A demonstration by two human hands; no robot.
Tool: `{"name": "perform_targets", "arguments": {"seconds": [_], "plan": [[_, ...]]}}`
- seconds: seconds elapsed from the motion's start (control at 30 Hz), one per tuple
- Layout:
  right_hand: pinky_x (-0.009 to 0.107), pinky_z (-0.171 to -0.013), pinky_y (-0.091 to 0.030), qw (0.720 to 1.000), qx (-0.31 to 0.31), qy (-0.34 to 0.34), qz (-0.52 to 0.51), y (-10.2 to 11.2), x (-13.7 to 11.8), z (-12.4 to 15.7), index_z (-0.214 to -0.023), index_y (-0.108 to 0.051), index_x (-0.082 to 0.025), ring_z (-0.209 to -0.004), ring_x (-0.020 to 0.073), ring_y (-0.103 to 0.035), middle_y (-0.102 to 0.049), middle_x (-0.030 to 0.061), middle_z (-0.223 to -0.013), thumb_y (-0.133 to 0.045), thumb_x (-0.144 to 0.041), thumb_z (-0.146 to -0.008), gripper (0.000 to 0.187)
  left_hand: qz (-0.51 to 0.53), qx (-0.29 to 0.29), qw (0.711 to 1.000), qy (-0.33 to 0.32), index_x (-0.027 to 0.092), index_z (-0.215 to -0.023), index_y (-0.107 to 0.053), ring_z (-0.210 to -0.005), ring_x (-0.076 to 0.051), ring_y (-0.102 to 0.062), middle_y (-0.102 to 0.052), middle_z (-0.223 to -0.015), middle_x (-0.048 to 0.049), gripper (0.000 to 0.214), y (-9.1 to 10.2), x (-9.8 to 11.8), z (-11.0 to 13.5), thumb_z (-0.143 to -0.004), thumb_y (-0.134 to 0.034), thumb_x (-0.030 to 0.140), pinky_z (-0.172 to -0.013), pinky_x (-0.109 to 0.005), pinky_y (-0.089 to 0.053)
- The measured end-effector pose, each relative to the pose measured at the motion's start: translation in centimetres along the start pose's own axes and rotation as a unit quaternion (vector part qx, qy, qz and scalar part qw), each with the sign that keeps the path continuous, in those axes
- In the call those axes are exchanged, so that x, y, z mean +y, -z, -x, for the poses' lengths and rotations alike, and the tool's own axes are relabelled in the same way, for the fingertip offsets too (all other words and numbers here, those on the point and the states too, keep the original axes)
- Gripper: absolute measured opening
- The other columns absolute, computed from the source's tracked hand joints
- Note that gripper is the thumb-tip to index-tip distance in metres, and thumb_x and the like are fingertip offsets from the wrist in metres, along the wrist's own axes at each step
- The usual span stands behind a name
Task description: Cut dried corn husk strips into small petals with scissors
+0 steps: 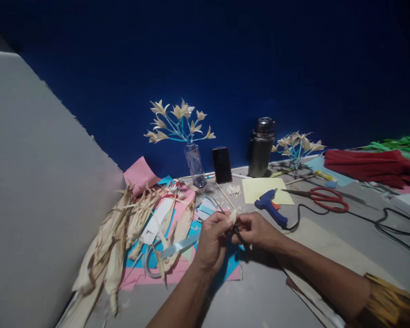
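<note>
Pale husk piece [233, 216]: found upright between the two hands, raised above the surface [150, 305] near its middle. The left hand [212, 239] had its thumb and forefinger pinched on the piece's lower part, presumably to leave the upper part free. The right hand [258, 229] met it from the other side with fingers bent inward; whether these gripped the piece or the dark slender tool [239, 235] beneath it could not be determined. Both hands met close together, a hold judged suited to steadying something small and light.

A blue glue gun [268, 205] lay beyond the right hand, its nozzle over a yellow sheet [254, 190], which probably served to catch drips. Red-handled scissors [330, 200] lay farther right, clear of the handwork. Dried husks [118, 237] and a light-blue ribbon [181, 246] lay to the left, apparently kept as stock on that side. Husk-like flowers [183, 110] stood in a clear bottle [194, 165] by the wall, likely put there to keep the petals from being crushed. A phone [222, 165] leaned upright nearby.
</note>
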State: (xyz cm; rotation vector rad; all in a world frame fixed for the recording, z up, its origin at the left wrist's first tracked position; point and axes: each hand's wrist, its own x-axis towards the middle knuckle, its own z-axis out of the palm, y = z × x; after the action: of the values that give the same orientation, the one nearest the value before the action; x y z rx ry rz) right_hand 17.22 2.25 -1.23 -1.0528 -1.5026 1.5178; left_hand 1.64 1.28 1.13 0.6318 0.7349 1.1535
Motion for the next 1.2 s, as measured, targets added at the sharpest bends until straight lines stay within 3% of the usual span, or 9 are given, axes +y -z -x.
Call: {"name": "perform_targets", "arguments": {"seconds": [0.2, 0.33, 0.47, 0.67, 0.77, 0.83, 0.97, 1.07, 1.2], "plan": [[0.022, -0.05, -0.027, 0.999, 0.007, -0.024, 0.021, -0.1, 0.1, -0.1, -0.069, -0.061, -0.014, -0.056, 0.0076, -0.034, -0.041, -0.0063, -0.06, -0.075, -0.023, -0.067, 0.016, 0.04, 0.003, 0.999, 0.031, 0.015, -0.065, -0.061, -0.074, -0.017, -0.063, -0.069, -0.077, -0.0048, 0.022, 0.9, -0.4, -0.7, -0.063, -0.082, 0.022, -0.074, -0.03, -0.049], [0.021, -0.049, -0.032, 0.999, 0.013, -0.045, 0.001, -0.2, 0.0, -0.1, -0.07, -0.063, -0.014, -0.054, 0.0082, -0.04, -0.048, -0.0052, -0.059, -0.076, -0.026, -0.066, 0.018, 0.043, 0.006, 0.999, 0.03, 0.016, -0.063, -0.06, -0.078, -0.019, -0.064, -0.068, -0.072, -0.004, 0.022, 0.8, -0.2, -0.9, -0.062, -0.081, 0.022, -0.076, -0.03, -0.048], [0.021, -0.046, -0.037, 0.996, 0.06, -0.067, -0.002, -0.3, 0.7, -0.3, -0.074, -0.062, -0.015, -0.051, 0.0095, -0.046, -0.056, -0.0033, -0.06, -0.08, -0.032, -0.064, 0.026, 0.028, 0.034, 0.999, 0.013, 0.017, -0.061, -0.058, -0.073, -0.018, -0.063, -0.064, -0.066, -0.0018, 0.02, 0.9, -0.5, -1.0, -0.061, -0.078, 0.02, -0.071, -0.029, -0.048], [0.022, -0.051, -0.034, 0.99, 0.08, 0.001, 0.116, -0.1, 1.2, -0.5, -0.062, -0.058, -0.016, -0.054, 0.0104, -0.046, -0.053, -0.0037, -0.057, -0.075, -0.031, -0.069, 0.024, -0.008, 0.01, 1.0, -0.004, 0.015, -0.058, -0.056, -0.066, -0.014, -0.058, -0.062, -0.068, -0.0015, 0.022, 1.0, -1.0, -1.1, -0.062, -0.077, 0.019, -0.066, -0.025, -0.044], [0.024, -0.055, -0.037, 0.977, 0.122, 0.026, 0.172, 0.6, 0.8, -0.6, -0.065, -0.067, -0.015, -0.06, 0.0138, -0.052, -0.062, -0.0004, -0.062, -0.072, -0.032, -0.073, 0.019, -0.014, 0.015, 1.0, -0.009, 0.015, -0.058, -0.055, -0.067, -0.012, -0.059, -0.067, -0.085, -0.0036, 0.022, 1.1, -1.0, -1.1, -0.062, -0.077, 0.018, -0.067, -0.026, -0.045], [0.025, -0.058, -0.039, 0.971, 0.149, 0.04, 0.184, 1.3, 0.4, -0.7, -0.071, -0.072, -0.016, -0.065, 0.0164, -0.057, -0.067, 0.0021, -0.068, -0.069, -0.034, -0.076, 0.019, -0.008, 0.009, 1.0, -0.006, 0.015, -0.06, -0.055, -0.066, -0.012, -0.058, -0.066, -0.084, -0.0027, 0.022, 1.3, -1.0, -1.2, -0.064, -0.077, 0.017, -0.068, -0.027, -0.046], [0.026, -0.061, -0.04, 0.958, 0.179, 0.053, 0.218, 2.2, 0.2, -1.2, -0.068, -0.07, -0.017, -0.068, 0.0184, -0.058, -0.067, 0.0037, -0.07, -0.067, -0.033, -0.077, 0.018, -0.003, -0.075, 0.996, 0.043, 0.016, -0.063, -0.056, -0.064, -0.015, -0.058, -0.062, -0.069, -0.0027, 0.021, 1.7, -1.0, -1.0, -0.067, -0.076, 0.02, -0.065, -0.029, -0.045], [0.026, -0.058, -0.036, 0.954, 0.155, 0.033, 0.255, 2.4, 0.3, -1.4, -0.06, -0.063, -0.018, -0.063, 0.0167, -0.053, -0.061, 0.002, -0.063, -0.065, -0.029, -0.077, 0.02, 0.005, -0.146, 0.986, 0.08, 0.016, -0.066, -0.056, -0.064, -0.017, -0.061, -0.063, -0.07, -0.0039, 0.022, 2.1, -1.0, -0.7, -0.067, -0.078, 0.021, -0.064, -0.03, -0.045], [0.025, -0.057, -0.03, 0.937, 0.116, 0.02, 0.328, 2.1, 0.2, -1.1, -0.058, -0.057, -0.018, -0.059, 0.0137, -0.047, -0.054, -0.0011, -0.06, -0.063, -0.02, -0.075, 0.018, 0.006, -0.196, 0.976, 0.093, 0.016, -0.067, -0.055, -0.057, -0.019, -0.064, -0.064, -0.066, -0.0035, 0.026, 2.3, -0.8, -0.2, -0.069, -0.08, 0.024, -0.061, -0.032, -0.047]]}}
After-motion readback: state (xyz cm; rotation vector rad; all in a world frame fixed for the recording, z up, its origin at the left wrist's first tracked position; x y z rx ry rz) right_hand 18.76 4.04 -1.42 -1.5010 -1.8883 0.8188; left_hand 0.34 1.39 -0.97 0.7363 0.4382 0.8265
